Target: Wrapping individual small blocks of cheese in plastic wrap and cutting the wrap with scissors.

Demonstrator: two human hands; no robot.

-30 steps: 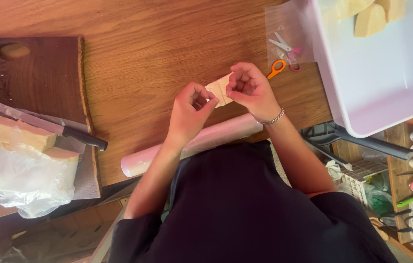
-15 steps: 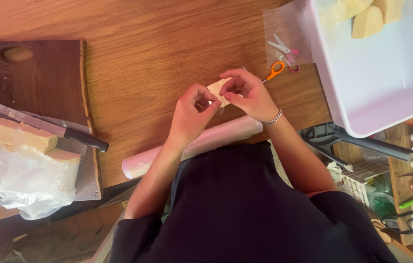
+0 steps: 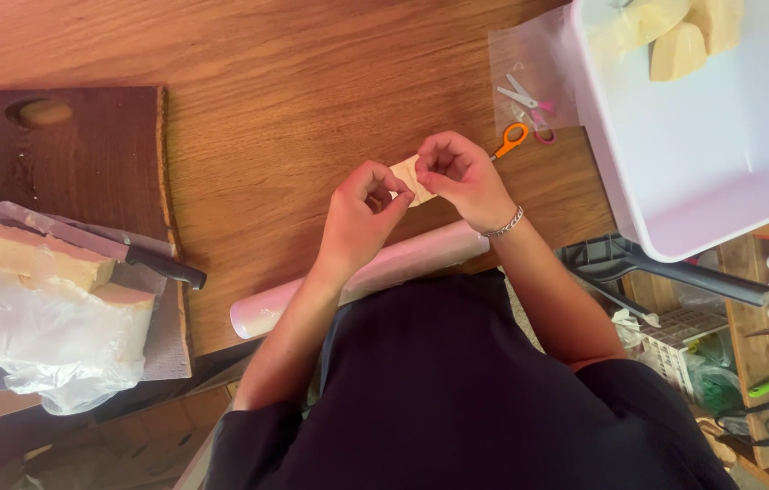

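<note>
Both hands, left hand (image 3: 362, 213) and right hand (image 3: 457, 172), are pinching a small pale piece (image 3: 410, 177) above the wooden table (image 3: 293, 82), a pink roll (image 3: 375, 272) lying just below, orange-handled scissors (image 3: 511, 141) beside, white tub (image 3: 720, 154) to the right.

- The counter (image 3: 293, 82) is warm brown wood, smooth with a soft sheen.
- The cutting board (image 3: 85, 154) is darker wood with a rough edge.
- The tub (image 3: 702, 172) is glossy white plastic.
- The roll (image 3: 375, 272) looks like smooth pale-pink film, possibly plastic.
- The bracelet (image 3: 503, 224) is shiny metal.
</note>
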